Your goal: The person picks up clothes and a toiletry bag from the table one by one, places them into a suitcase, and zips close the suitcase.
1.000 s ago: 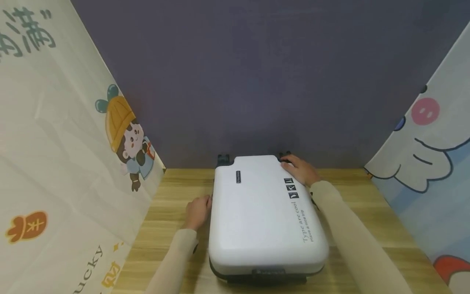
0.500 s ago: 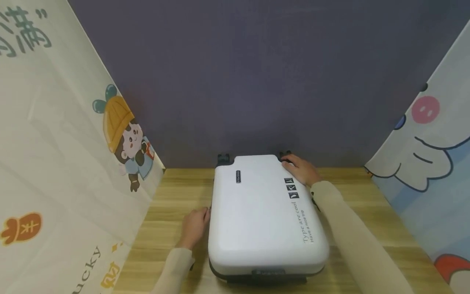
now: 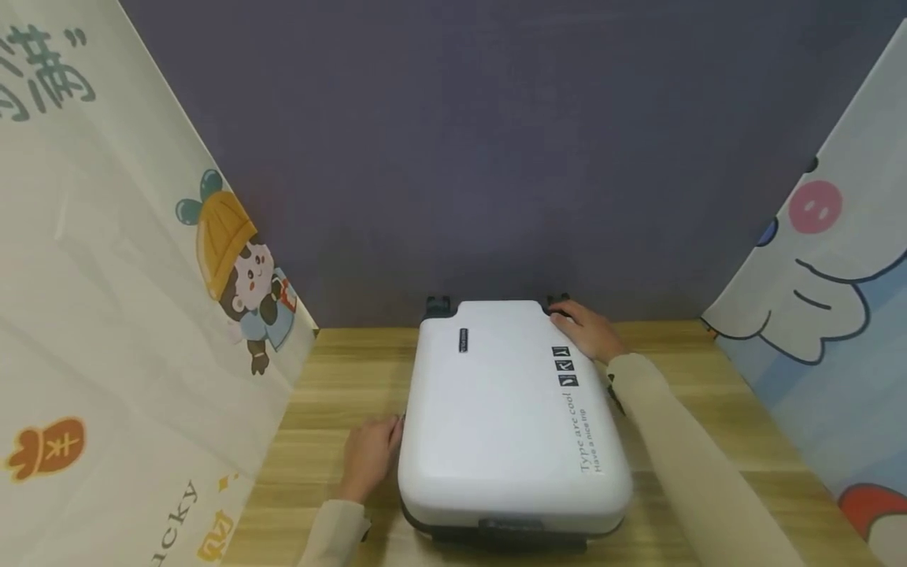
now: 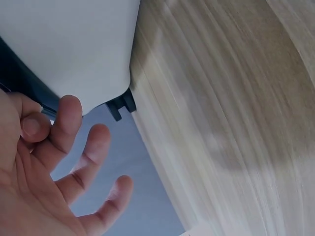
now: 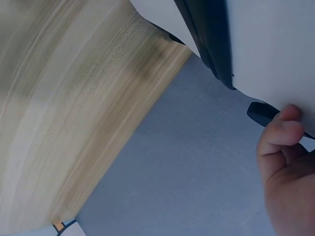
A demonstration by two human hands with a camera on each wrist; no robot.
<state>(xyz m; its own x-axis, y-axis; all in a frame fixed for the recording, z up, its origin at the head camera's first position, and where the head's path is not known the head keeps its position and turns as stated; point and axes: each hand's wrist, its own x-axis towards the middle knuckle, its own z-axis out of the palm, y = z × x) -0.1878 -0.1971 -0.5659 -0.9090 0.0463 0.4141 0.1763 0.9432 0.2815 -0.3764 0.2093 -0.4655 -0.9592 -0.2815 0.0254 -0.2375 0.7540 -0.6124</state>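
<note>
A white hard-shell suitcase (image 3: 506, 417) lies flat on the wood-patterned surface, with black trim and dark printing along its right side. At its left side my left hand (image 3: 370, 457) pinches a small zipper pull (image 4: 48, 112) at the dark seam between thumb and index finger. The pull is mostly covered by the fingertips; the other fingers spread loosely away. My right hand (image 3: 588, 331) grips the suitcase's far right corner beside a black wheel. In the right wrist view its bent fingers (image 5: 285, 132) touch the white shell there.
A dark grey wall (image 3: 496, 157) rises just behind the suitcase. Another black wheel (image 3: 438, 305) sticks out at the far left corner. Printed cartoon sheets stand at the left (image 3: 142, 315) and right (image 3: 815, 315). Wood-patterned surface (image 3: 340, 378) shows on both sides of the suitcase.
My left hand has slid along the suitcase's left side toward me. The right hand stays at the far right corner, and the suitcase looks unmoved apart from a slight view shift.
</note>
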